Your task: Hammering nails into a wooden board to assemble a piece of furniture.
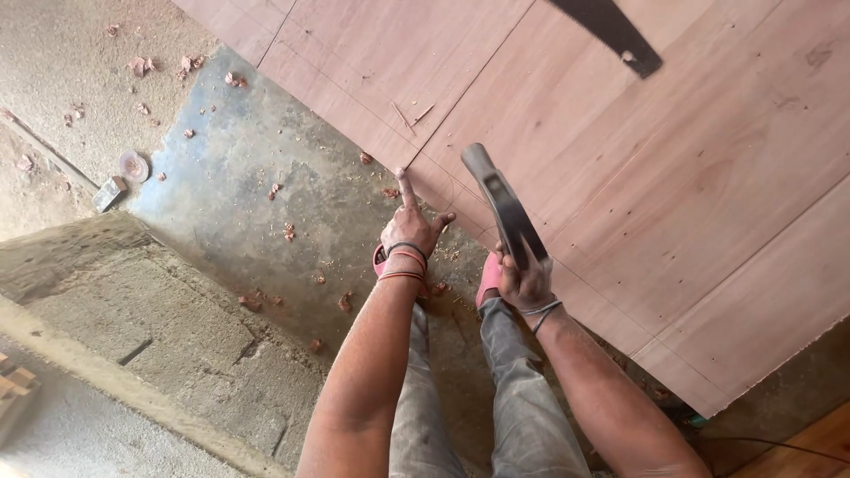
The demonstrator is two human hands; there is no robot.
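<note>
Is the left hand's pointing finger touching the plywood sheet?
Touching. In the head view, the left hand stretches its index fingertip onto the plywood sheet's edge, with no gap visible.

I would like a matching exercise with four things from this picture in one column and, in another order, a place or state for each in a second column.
Things:
1. hammer
2. left hand
3. saw
4. wood chips

Places or states:
A. lies flat on the plywood sheet, near the top of the picture
B. scattered over the concrete floor
C. gripped in the right hand, head raised
D. forefinger stretched out to the edge of the sheet

Pairs: 1-C, 2-D, 3-A, 4-B
</note>
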